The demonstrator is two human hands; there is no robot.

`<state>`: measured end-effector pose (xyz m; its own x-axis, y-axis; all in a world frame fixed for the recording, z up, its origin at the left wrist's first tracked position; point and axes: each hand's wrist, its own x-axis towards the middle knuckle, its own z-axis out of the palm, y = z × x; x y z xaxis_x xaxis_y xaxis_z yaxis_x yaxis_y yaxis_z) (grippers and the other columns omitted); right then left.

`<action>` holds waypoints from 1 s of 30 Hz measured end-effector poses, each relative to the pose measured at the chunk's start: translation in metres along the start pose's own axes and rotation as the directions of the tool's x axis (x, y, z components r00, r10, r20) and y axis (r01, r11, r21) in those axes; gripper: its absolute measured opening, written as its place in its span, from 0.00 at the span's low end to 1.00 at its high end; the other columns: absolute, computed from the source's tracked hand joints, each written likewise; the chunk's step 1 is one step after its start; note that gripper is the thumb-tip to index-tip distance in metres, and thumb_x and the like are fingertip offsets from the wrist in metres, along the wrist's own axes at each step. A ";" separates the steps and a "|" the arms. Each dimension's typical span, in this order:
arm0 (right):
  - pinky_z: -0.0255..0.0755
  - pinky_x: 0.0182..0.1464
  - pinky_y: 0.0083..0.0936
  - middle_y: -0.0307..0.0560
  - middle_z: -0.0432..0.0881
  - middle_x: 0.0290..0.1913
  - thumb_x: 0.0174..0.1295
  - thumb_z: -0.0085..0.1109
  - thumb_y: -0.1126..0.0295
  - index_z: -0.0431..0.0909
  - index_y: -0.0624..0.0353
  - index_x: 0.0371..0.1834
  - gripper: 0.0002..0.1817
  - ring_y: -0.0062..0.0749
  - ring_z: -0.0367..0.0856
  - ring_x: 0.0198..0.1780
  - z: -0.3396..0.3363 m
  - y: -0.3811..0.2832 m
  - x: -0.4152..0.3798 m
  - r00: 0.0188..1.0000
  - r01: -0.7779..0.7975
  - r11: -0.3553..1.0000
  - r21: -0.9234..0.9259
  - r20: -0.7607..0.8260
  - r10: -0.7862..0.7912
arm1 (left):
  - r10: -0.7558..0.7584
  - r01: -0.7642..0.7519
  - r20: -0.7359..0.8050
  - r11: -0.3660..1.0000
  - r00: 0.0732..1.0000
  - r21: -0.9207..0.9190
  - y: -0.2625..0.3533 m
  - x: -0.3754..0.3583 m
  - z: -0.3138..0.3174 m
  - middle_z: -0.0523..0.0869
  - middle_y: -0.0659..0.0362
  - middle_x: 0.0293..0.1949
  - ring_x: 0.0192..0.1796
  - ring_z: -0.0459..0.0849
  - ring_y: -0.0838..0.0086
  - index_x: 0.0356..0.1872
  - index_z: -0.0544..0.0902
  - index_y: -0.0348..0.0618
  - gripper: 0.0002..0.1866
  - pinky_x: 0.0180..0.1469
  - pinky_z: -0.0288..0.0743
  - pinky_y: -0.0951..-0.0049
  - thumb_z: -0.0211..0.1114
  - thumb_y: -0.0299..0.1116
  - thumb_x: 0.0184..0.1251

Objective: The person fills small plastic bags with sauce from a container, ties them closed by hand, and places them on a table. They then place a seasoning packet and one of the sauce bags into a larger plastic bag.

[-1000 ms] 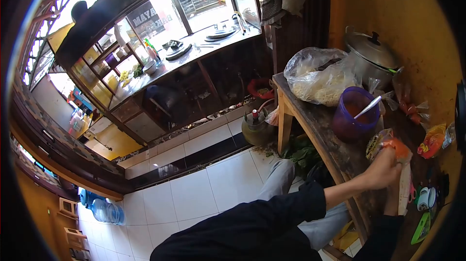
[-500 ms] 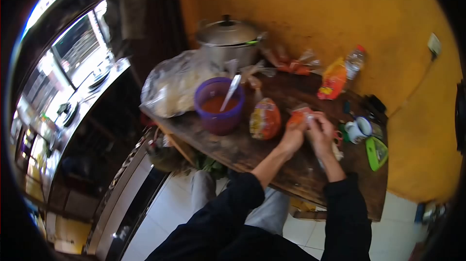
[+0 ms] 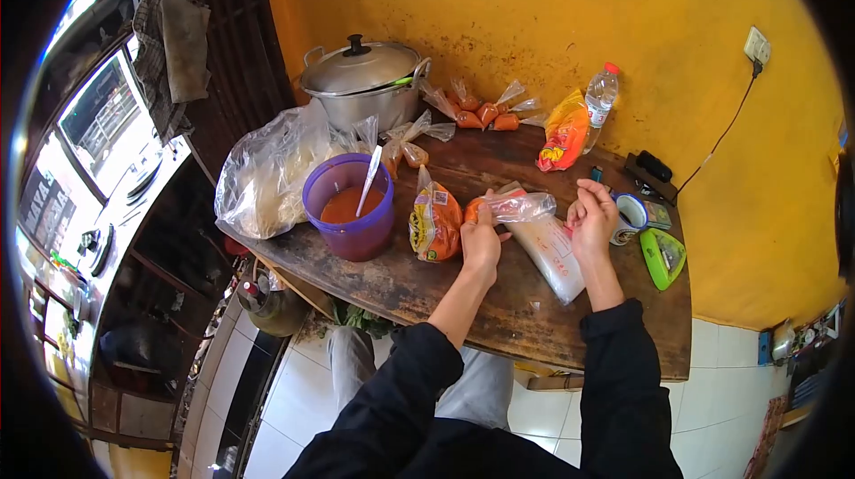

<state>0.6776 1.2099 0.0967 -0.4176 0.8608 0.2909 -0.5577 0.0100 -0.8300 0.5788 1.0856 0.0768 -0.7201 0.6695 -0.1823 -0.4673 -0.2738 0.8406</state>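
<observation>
The small plastic bag (image 3: 512,207) is clear, with orange sauce bunched at 1 end, lying roughly left to right above the wooden table (image 3: 445,283). The left hand (image 3: 481,239) pinches its orange end; the right hand (image 3: 592,216) is loosely curled beside it, apparently empty. A snack packet (image 3: 434,225) stands just left.

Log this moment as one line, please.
left hand: holds sauce bag | right hand: raised, closed, apart from bag | purple tub: spoon inside | table
</observation>
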 end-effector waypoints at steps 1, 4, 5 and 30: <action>0.60 0.17 0.13 0.35 0.68 0.19 0.54 0.50 0.79 0.74 0.64 0.40 0.10 0.16 0.64 0.15 -0.001 -0.003 0.001 0.996 0.002 0.998 -0.060 0.085 0.003 | -0.001 0.001 0.009 1.000 1.000 -0.003 0.001 0.000 -0.001 0.75 0.61 0.53 0.53 0.73 0.76 0.62 0.65 0.47 0.21 0.45 0.71 0.72 0.38 0.42 0.73; 0.63 0.26 0.10 0.35 0.70 0.22 0.56 0.51 0.76 0.71 0.64 0.50 0.17 0.15 0.70 0.24 0.016 0.014 -0.017 0.944 0.178 0.931 -0.320 0.324 -0.069 | -0.002 0.001 0.027 1.000 1.000 0.008 -0.002 0.002 -0.001 0.75 0.61 0.53 0.53 0.74 0.76 0.63 0.64 0.48 0.22 0.46 0.71 0.72 0.37 0.43 0.73; 0.64 0.27 0.09 0.35 0.71 0.23 0.57 0.52 0.75 0.70 0.64 0.51 0.17 0.14 0.70 0.25 0.026 0.020 -0.026 0.926 0.227 0.915 -0.332 0.364 -0.098 | 0.030 -0.029 0.017 1.000 0.999 -0.001 -0.005 0.003 -0.001 0.77 0.62 0.50 0.49 0.75 0.78 0.60 0.67 0.47 0.21 0.41 0.72 0.76 0.39 0.43 0.72; 0.56 0.20 0.19 0.35 0.66 0.13 0.62 0.50 0.65 0.71 0.63 0.16 0.18 0.14 0.61 0.18 0.009 0.009 -0.009 0.961 0.250 0.755 -0.607 0.253 -0.114 | 0.099 -0.235 0.524 0.951 0.846 0.199 -0.006 -0.042 0.002 0.68 0.68 0.28 0.30 0.64 0.85 0.45 0.75 0.35 0.14 0.36 0.59 0.85 0.41 0.28 0.69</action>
<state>0.6699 1.1976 0.0912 -0.5194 0.6968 0.4947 -0.0900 0.5311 -0.8425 0.6133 1.0605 0.0805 -0.3864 0.9010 0.1969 -0.1732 -0.2806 0.9441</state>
